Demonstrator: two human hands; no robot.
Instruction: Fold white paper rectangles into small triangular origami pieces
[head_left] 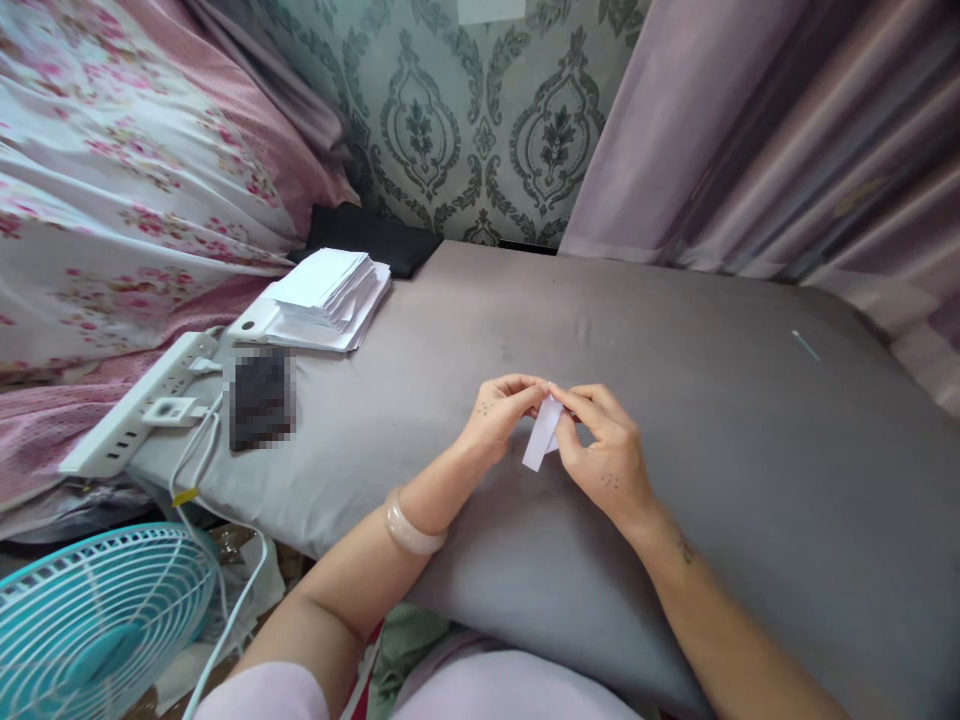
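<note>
Between my two hands is a narrow strip of white paper (541, 436), its loose end hanging down toward me. My left hand (501, 412) pinches the strip's upper end between thumb and fingers. From the other side, my right hand (604, 445) grips the same end, fingertips meeting those of the left. A second bit of the paper shows beside the right thumb, so it looks folded, though the fingertips hide the fold itself. Both hands are just above the grey-covered surface (675, 400).
At the left stand a stack of white paper (322, 285), a black flat item (379, 238), a power strip (142, 405) with cables and a blurred dark object (261, 400). A turquoise fan (105, 620) is at lower left. A thin white stick (806, 346) lies far right.
</note>
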